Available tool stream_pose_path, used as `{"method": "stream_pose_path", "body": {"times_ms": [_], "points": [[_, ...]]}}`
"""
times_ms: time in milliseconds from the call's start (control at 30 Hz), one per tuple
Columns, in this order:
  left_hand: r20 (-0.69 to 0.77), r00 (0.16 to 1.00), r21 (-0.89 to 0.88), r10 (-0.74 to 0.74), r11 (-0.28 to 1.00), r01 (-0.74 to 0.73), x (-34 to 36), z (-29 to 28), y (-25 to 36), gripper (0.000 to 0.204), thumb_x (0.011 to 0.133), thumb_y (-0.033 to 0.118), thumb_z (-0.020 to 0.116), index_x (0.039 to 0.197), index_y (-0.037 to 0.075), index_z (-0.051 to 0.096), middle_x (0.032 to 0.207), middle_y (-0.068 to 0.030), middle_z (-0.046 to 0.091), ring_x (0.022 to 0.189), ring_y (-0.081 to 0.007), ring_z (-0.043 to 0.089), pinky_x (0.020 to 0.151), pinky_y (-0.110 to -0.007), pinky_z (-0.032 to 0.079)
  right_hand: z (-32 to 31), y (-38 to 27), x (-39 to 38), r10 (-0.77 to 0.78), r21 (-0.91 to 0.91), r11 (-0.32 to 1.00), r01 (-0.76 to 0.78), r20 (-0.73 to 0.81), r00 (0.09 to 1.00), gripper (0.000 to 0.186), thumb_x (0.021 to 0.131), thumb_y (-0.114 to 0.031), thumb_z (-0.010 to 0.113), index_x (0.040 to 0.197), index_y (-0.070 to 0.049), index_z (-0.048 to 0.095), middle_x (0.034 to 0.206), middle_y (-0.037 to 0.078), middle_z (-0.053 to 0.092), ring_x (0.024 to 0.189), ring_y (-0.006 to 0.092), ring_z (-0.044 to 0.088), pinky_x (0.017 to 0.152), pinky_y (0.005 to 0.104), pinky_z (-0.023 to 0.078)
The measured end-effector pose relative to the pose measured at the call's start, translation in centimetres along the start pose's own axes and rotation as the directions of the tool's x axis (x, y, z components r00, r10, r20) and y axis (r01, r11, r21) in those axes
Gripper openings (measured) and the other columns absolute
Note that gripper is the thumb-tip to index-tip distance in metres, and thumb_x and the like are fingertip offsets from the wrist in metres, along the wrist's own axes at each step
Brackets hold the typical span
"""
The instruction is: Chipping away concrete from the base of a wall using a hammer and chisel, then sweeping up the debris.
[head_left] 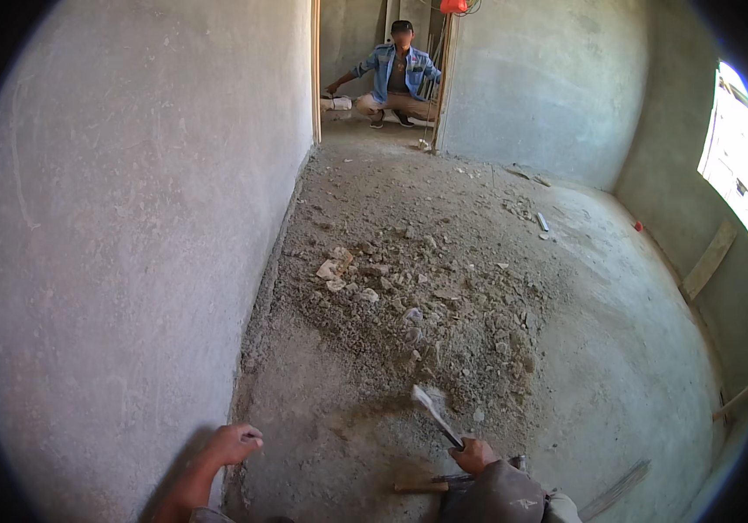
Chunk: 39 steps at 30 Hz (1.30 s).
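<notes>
At five o'clock in our view, our right hand (476,456) is closed round a pale-tipped tool (438,417), its tip pointing toward eleven at the near edge of the rubble (444,314); whether it touches, we can't tell. We'd do best to keep the blade low and work in short strokes, loosening the finer grit before the lumps. Our left hand (237,443), at seven near the wall (130,218), has curled fingers; we can't tell if they pinch anything. We should keep the wooden handle (421,487) at six clear of our swing.
</notes>
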<state>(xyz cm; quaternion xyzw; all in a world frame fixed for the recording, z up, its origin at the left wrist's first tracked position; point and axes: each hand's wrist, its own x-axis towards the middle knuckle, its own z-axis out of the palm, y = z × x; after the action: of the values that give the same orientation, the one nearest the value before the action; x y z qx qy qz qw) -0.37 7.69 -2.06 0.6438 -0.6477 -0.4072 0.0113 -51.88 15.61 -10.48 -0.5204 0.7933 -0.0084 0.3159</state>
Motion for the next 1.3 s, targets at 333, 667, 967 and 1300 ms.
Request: {"method": "stream_pose_path", "body": {"times_ms": [333, 667, 967, 1300], "points": [[-0.476, 0.87, 0.016, 0.125, 0.991, -0.134, -1.8, -3.3, -1.6, 0.03, 0.076, 0.02, 0.07, 0.103, 0.008, 0.066, 0.117, -0.0149, 0.06, 0.105, -0.0288, 0.059, 0.082, -0.036, 0.049, 1.1, -4.0, -4.4, -0.653, 0.002, 0.736, 0.677, 0.268, 0.709, 0.025, 0.08, -0.028, 0.06, 0.09, -0.006, 0.059, 0.078, 0.019, 0.064, 0.081, 0.0384, 0.063, 0.072, 0.0468, 0.049], [-0.406, 0.913, -0.025, 0.036, 0.998, -0.05, -1.1, -2.9, -0.9, 0.033, 0.08, 0.019, 0.069, 0.11, 0.007, 0.064, 0.131, -0.0139, 0.052, 0.116, -0.0259, 0.053, 0.091, -0.035, 0.046, 1.3, 6.3, 4.0, -0.192, -0.16, 0.976, 0.151, -0.29, 0.937, 0.038, 0.081, -0.037, 0.061, 0.088, 0.0, 0.063, 0.075, 0.026, 0.064, 0.077, 0.041, 0.065, 0.07, 0.0507, 0.051], [-0.393, 0.919, -0.088, 0.018, 0.994, -0.057, -2.2, -4.3, -0.1, 0.034, 0.082, 0.02, 0.065, 0.112, 0.005, 0.062, 0.13, -0.0138, 0.053, 0.115, -0.0249, 0.052, 0.089, -0.034, 0.044, -1.2, -5.6, -3.5, -0.551, -0.044, 0.826, 0.562, 0.148, 0.821, 0.019, 0.081, -0.024, 0.062, 0.086, -0.006, 0.058, 0.077, 0.017, 0.065, 0.075, 0.0387, 0.064, 0.065, 0.0476, 0.05], [-0.311, 0.95, -0.117, 0.016, 0.992, -0.055, -3.4, -4.1, 0.4, 0.036, 0.082, 0.022, 0.064, 0.113, 0.004, 0.061, 0.133, -0.0118, 0.05, 0.116, -0.0218, 0.051, 0.091, -0.033, 0.044, -1.8, 0.5, 4.0, -0.097, -0.206, 0.976, 0.076, -0.089, 0.991, 0.026, 0.079, -0.027, 0.062, 0.091, -0.004, 0.066, 0.083, 0.023, 0.066, 0.08, 0.0393, 0.065, 0.069, 0.0466, 0.051]]}}
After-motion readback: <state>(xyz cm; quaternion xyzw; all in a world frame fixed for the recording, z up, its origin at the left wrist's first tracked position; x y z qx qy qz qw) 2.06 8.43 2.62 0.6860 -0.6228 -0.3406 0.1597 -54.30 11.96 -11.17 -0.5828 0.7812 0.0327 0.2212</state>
